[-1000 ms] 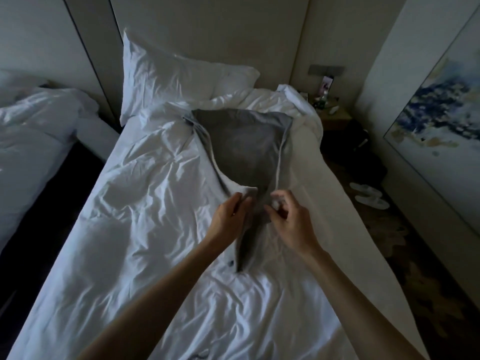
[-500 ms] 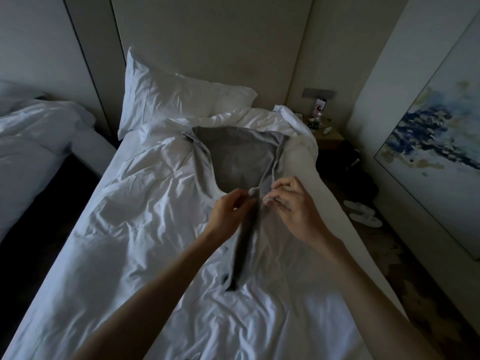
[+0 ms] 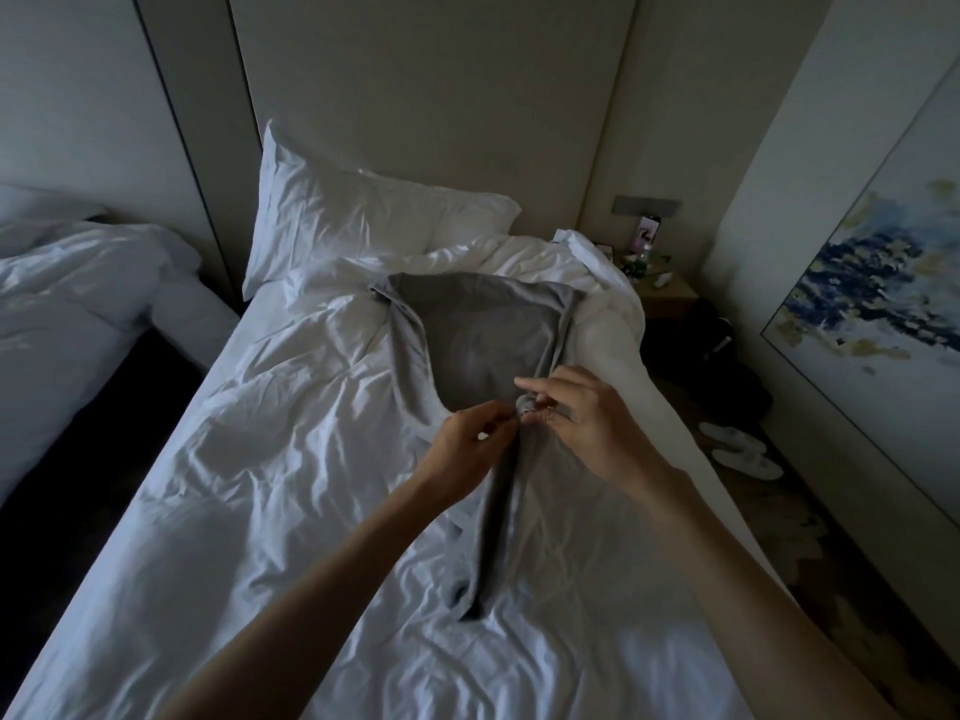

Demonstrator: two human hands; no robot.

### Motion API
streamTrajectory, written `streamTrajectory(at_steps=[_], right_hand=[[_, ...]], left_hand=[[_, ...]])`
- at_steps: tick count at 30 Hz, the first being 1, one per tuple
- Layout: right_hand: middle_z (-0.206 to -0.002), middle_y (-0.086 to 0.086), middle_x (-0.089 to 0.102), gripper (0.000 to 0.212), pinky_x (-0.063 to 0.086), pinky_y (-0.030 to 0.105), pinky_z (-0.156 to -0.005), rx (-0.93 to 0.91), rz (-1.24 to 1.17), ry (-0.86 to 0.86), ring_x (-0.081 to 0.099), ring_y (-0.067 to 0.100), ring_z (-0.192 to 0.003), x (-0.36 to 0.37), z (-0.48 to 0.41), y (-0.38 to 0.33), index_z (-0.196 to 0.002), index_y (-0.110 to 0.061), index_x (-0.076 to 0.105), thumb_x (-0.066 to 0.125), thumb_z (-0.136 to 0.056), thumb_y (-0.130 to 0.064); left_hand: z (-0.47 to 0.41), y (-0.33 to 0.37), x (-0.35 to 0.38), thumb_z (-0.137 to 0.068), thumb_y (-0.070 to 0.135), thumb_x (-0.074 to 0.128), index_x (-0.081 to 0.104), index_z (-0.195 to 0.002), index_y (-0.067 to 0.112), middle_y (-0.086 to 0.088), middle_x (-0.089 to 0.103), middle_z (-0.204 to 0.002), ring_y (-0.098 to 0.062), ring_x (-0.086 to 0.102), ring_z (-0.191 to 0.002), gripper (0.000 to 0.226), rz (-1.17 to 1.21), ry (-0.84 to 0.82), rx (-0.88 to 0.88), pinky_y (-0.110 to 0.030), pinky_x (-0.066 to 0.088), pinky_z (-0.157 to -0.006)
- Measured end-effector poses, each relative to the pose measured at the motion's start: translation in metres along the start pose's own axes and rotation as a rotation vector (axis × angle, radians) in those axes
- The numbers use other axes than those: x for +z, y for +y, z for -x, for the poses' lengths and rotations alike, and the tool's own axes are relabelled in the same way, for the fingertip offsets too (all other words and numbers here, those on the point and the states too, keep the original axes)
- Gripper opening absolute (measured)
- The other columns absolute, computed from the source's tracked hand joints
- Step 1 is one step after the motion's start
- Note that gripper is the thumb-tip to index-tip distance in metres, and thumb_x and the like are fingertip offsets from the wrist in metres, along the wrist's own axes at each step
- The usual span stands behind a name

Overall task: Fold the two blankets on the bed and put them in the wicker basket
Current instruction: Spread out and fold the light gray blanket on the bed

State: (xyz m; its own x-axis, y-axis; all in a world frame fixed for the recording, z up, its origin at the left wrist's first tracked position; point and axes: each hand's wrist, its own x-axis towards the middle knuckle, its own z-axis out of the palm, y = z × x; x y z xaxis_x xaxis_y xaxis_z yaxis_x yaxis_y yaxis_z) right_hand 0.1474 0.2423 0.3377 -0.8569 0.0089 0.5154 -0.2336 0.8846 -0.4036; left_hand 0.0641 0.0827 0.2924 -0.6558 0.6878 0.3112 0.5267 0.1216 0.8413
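Note:
A grey blanket (image 3: 483, 345) lies spread over the rumpled white bedding of the bed (image 3: 249, 511), its far edge near the pillow. A narrow bunched strip of it runs down toward me and ends around the middle of the bed. My left hand (image 3: 467, 449) and my right hand (image 3: 587, 423) meet over the bed's middle, both pinching the near edge of the grey blanket between fingers and thumb. A second blanket and the wicker basket are not in sight.
A white pillow (image 3: 353, 220) leans on the headboard. A second bed (image 3: 67, 304) stands to the left across a dark gap. To the right are a nightstand (image 3: 665, 293) with small items, white slippers (image 3: 743, 449) on the patterned floor, and a framed painting (image 3: 883, 283).
Both hands have lifted the pinched blanket edge slightly and moved it away from me. The view has tilted down, so the headboard wall fills more of the top.

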Motion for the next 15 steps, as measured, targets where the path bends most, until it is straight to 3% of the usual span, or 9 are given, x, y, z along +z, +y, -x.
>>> streamTrajectory(at_steps=[6,11,15], right_hand=[[-0.091,-0.003,0.060,0.011,0.048,0.032,-0.079,-0.029,0.074,-0.052,0.054,0.014,-0.091,0.002,-0.011,0.015,-0.095,-0.016,0.069,0.069,-0.085,-0.021],[-0.097,-0.004,0.062,0.019,0.046,0.025,-0.083,-0.019,0.069,-0.103,0.052,0.012,-0.097,0.005,-0.020,0.029,-0.106,-0.018,0.068,0.066,-0.087,-0.023],[-0.090,-0.014,0.051,0.011,0.039,0.020,-0.073,-0.067,0.120,-0.078,0.042,0.000,-0.088,0.000,-0.031,0.039,-0.089,-0.021,0.060,0.066,-0.086,-0.030]], left_hand=[[-0.008,0.001,0.001,-0.096,0.012,0.053,0.068,-0.097,0.019,0.021,0.059,-0.074,0.010,0.057,-0.068,0.016,0.028,0.030,0.002,-0.005,0.040,-0.064],[-0.014,-0.002,0.000,-0.094,0.010,0.057,0.067,-0.092,0.021,0.018,0.060,-0.070,0.006,0.057,-0.065,0.015,0.103,0.070,0.004,-0.011,0.042,-0.064],[-0.021,0.000,-0.001,-0.088,0.018,0.062,0.063,-0.098,0.028,0.009,0.066,-0.091,-0.004,0.063,-0.081,0.015,0.219,-0.035,-0.068,-0.018,0.053,-0.068]])
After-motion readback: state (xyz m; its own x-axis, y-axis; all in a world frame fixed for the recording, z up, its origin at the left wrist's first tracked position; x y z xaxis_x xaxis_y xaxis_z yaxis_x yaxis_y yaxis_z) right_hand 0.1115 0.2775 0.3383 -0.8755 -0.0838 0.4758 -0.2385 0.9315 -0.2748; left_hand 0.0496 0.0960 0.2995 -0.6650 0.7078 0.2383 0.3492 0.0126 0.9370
